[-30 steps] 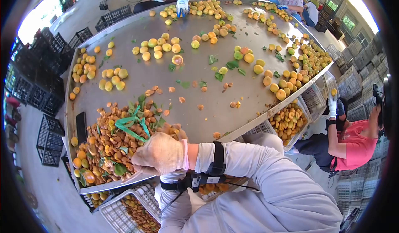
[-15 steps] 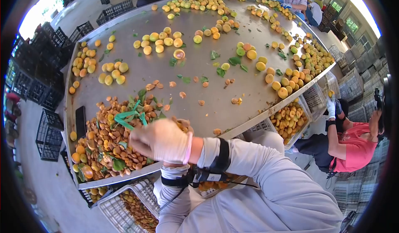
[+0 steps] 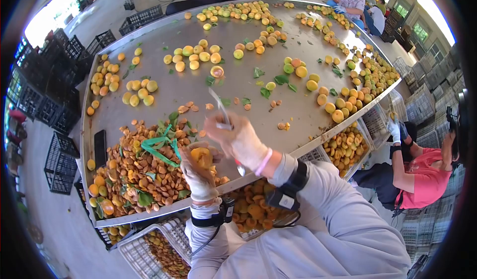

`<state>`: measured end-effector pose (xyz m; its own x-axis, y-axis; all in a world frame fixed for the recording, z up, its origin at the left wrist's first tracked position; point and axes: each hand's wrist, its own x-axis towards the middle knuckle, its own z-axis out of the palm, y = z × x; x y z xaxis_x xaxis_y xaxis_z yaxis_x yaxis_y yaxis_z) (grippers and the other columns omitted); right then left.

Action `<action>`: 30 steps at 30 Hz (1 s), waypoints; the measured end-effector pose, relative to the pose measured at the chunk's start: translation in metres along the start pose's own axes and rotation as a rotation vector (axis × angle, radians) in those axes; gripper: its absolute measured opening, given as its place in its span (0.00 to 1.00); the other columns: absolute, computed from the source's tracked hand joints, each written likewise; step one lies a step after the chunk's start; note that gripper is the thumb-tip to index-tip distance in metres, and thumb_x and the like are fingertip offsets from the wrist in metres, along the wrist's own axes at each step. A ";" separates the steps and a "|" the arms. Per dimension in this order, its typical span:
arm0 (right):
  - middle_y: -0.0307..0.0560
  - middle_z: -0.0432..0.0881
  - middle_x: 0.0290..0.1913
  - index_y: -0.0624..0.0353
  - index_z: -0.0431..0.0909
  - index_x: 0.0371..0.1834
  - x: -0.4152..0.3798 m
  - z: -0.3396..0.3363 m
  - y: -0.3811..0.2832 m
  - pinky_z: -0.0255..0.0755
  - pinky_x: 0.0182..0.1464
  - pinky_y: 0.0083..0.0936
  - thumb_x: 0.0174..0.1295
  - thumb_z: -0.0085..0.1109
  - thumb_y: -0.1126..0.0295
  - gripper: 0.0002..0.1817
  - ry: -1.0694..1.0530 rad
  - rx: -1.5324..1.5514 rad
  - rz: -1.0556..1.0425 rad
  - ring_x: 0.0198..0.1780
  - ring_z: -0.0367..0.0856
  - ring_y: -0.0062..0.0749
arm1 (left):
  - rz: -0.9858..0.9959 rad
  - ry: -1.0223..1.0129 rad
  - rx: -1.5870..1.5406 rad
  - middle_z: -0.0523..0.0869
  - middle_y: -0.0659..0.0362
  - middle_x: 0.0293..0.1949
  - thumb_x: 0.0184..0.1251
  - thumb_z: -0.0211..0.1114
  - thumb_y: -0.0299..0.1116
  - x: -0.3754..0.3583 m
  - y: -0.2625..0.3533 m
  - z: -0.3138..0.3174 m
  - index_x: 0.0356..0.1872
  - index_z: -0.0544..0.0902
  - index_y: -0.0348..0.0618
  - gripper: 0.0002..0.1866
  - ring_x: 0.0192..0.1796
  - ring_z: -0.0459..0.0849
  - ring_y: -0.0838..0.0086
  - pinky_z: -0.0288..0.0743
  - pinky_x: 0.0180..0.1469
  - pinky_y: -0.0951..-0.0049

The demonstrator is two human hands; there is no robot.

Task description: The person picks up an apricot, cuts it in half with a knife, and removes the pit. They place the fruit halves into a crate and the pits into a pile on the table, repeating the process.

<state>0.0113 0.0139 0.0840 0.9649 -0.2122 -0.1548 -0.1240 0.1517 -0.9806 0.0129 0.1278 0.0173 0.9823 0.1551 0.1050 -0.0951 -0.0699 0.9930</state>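
Observation:
My left hand, in a pale glove, is closed around an orange apricot over the right side of the pit pile. Just to its right my right hand, gloved too, grips a small knife whose blade points up and away from me. A red and white tip shows below that hand. Brown apricot pits lie heaped beside my left hand, with leaves and a green strip on top. Below the table edge, a container of split apricots is partly hidden by my arms.
The metal table holds several groups of whole apricots and loose leaves. A black phone lies near its left edge. Crates of apricot halves and pits stand below. A co-worker in red sits at right; others sit beyond.
My right hand has moved right and away from the pit pile, and the knife blade is now visible. My left hand, hidden before, now shows with an apricot. The view has shifted slightly.

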 end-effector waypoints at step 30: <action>0.37 0.76 0.32 0.58 0.71 0.60 0.007 -0.008 0.027 0.64 0.20 0.14 0.63 0.59 0.64 0.23 -0.087 -0.049 0.206 0.18 0.68 0.14 | -0.409 -0.117 -1.245 0.78 0.55 0.43 0.74 0.49 0.53 0.028 0.001 -0.035 0.51 0.71 0.40 0.24 0.44 0.78 0.65 0.75 0.52 0.63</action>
<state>0.0133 0.0091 0.0554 0.9340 -0.0976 -0.3437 -0.3297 0.1357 -0.9343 0.0349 0.1661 0.0231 0.9774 -0.1423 -0.1562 0.1888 0.9201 0.3432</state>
